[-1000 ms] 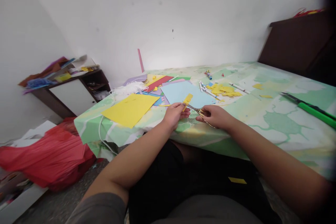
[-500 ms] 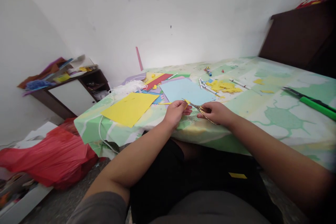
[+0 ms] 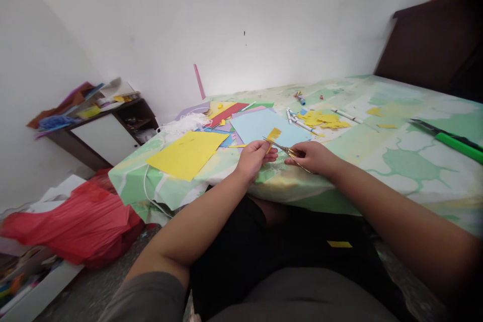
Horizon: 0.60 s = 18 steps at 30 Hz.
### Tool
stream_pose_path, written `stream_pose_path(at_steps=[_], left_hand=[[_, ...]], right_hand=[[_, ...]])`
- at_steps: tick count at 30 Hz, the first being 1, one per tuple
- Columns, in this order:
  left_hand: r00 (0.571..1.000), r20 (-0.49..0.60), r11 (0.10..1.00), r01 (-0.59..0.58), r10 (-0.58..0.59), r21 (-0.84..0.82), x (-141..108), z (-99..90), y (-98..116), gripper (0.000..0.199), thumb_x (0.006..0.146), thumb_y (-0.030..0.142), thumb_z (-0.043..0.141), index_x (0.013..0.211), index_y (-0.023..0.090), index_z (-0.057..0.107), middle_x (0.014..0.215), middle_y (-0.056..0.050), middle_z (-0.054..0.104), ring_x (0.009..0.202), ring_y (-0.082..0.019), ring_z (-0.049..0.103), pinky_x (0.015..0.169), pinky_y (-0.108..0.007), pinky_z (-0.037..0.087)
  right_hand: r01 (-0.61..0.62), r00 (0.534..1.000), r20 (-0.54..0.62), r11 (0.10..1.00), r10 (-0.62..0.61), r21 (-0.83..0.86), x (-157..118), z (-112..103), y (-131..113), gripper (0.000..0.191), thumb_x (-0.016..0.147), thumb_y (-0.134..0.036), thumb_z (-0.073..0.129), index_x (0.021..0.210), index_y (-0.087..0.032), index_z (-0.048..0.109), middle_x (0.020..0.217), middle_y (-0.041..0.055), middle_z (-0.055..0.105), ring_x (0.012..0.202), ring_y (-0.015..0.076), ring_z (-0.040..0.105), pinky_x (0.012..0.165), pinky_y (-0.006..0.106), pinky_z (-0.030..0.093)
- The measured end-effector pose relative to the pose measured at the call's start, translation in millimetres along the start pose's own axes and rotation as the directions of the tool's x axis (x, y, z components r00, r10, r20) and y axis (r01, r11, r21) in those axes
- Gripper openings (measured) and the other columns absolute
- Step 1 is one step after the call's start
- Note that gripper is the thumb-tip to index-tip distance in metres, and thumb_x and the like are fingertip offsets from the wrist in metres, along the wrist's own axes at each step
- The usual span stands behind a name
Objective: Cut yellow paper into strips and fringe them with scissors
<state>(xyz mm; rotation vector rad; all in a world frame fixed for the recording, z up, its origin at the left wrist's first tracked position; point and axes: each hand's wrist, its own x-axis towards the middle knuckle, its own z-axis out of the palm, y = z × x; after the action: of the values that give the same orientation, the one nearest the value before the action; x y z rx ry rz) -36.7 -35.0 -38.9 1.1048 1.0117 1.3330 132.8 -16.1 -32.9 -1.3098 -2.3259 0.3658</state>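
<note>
My left hand [image 3: 253,159] pinches a small yellow paper piece [image 3: 274,135] with notched edges near the table's front edge. In my right hand [image 3: 314,157] are gold-handled scissors [image 3: 289,151], whose blades point left and reach the yellow piece. Behind my hands lies a light blue sheet [image 3: 256,125]. A large yellow sheet [image 3: 188,153] rests to the left, and a pile of yellow paper scraps [image 3: 322,119] is at the back right, beside white markers [image 3: 300,123]. Another yellow strip [image 3: 339,244] lies on my lap.
A green-handled cutter [image 3: 458,147] lies at the right on the patterned tablecloth [image 3: 411,161]. White string [image 3: 186,125] and coloured sheets are at the back left. Beside the table are a red plastic bag [image 3: 83,221] and a low cabinet [image 3: 103,138].
The yellow piece in my left hand now stands up higher, with more of it showing above my fingers and the scissor blades across it. The view has shifted slightly.
</note>
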Motion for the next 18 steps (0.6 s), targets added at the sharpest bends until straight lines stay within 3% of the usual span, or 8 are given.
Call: stream_pose_path(at_steps=[18], left_hand=[[1.0, 0.02, 1.0, 0.012, -0.012, -0.001, -3.8, 2.0, 3.8, 0.012, 0.069, 0.023, 0.056, 0.073, 0.012, 0.052, 0.062, -0.003, 0.06, 0.053, -0.01, 0.058, 0.057, -0.024, 0.049]], right_hand=[[-0.002, 1.0, 0.015, 0.999, 0.001, 0.041, 0.8, 0.0, 3.1, 0.037, 0.062, -0.052, 0.05, 0.051, -0.019, 0.039, 0.049, -0.0036, 0.036, 0.049, 0.0097, 0.033, 0.046, 0.022, 0.026]])
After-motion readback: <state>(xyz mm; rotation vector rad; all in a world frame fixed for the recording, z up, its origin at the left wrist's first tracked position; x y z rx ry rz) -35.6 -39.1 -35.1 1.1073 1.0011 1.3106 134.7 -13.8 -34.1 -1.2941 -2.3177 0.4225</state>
